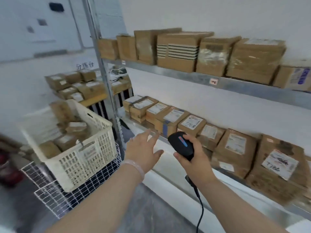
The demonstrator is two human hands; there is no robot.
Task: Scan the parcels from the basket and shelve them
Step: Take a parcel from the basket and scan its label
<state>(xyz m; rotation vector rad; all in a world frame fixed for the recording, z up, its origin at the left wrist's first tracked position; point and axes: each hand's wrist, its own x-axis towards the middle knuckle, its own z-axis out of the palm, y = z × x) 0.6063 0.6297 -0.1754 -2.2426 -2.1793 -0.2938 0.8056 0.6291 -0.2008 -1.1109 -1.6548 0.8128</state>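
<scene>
Before the grey metal shelf of brown cardboard parcels
Right hand grips black corded barcode scanner; left hand spread, holding nothing, beside cream plastic basket.

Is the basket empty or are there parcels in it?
Partly full: several brown parcels lie inside the cream basket. The open left hand holds none; the right hand grips the scanner.

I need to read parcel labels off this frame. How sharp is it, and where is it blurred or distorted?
Head view: motion blur smears the basket and its parcels; the scanner in the right hand is sharper; lower-shelf labels are mostly unreadable; the wide lens bends the upper shelf; lighting even.
</scene>
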